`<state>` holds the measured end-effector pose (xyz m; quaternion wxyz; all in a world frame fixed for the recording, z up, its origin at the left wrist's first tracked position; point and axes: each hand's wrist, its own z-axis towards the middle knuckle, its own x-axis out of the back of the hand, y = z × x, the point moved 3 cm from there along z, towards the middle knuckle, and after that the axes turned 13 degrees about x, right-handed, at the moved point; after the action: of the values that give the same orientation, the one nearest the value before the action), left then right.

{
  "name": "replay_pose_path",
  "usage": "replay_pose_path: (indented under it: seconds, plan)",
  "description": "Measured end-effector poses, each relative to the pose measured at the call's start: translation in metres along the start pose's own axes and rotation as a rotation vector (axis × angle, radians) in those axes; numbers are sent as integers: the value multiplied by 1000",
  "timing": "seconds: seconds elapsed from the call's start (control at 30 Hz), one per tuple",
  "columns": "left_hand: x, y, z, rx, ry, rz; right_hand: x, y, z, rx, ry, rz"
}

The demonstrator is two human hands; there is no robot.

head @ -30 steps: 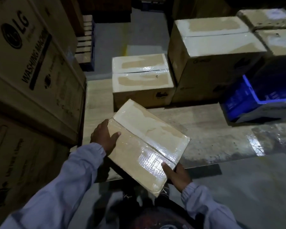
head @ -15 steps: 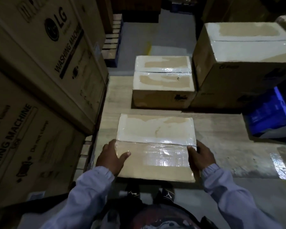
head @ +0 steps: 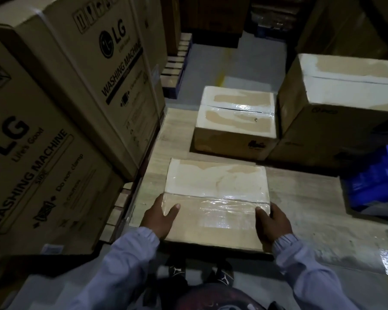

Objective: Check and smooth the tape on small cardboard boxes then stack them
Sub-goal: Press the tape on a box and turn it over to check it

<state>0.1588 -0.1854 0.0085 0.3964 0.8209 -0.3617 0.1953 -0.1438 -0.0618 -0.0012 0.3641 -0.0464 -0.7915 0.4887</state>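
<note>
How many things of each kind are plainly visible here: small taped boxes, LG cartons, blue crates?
Small taped boxes: 2, near box and far box.
LG cartons: 2, front carton and rear carton.
Blue crate: 1.
Total: 5.

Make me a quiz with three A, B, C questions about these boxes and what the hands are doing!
1. Where does the other small taped cardboard box stand from the small tape-covered cardboard box nearest the person? A behind it, B on top of it, C under it.
2. What colour is the plastic crate at the right? A red, B blue, C green.
3. What are the two hands doing? A gripping the near box's ends, B hanging free, C pointing.

Answers: 1 A, it sits farther along the wooden platform. 2 B, its walls are blue. 3 A, the left hand and right hand each clasp an end.
</note>
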Motion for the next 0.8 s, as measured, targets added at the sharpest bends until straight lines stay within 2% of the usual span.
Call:
replay_pose_path:
  seconds: [0.17,0.3,0.4,0.5,0.67,0.8]
  plan:
    - [8,14,-9,-18,-39,-64,10,8,1,11,-19,84]
    - [24,22,-8,-85,-49,-94,26,-17,-12,21,62,213]
    - [40,35,-10,-151,-23,-134,40,-46,-20,97,98,290]
    - [63,55,-13,-222,-12,-217,56,-80,-23,166,38,325]
    - [97,93,-20,-315,-60,-293,80,-132,-17,295,5,219]
    - [117,107,-11,-384,-66,-325,84,-170,-17,436,40,256]
